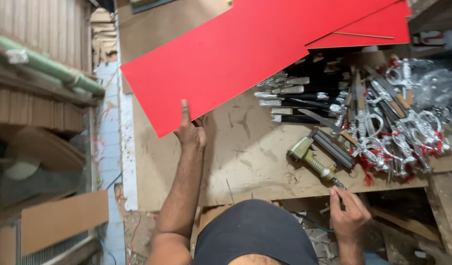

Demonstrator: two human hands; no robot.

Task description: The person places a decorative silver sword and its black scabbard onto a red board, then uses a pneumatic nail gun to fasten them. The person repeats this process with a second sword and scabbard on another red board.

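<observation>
Fingers of the left hand (190,131) pinched the red panel (245,54) at its seven o'clock corner; it looked stiff, light, slick. Right hand (351,213), fingers loosely curled, touched the nail gun (320,154).

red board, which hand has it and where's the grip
The left hand holds the large flat red board by its near edge, thumb on top. The right hand touches the nail gun's hose end.

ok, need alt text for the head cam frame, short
Seen from above, a person's left hand grips the near edge of a large red panel over a brown workbench, while the right hand touches the end of a nail gun. Silver and black handled pieces and a pile of shiny metal fittings with red threads lie to the right.
</observation>
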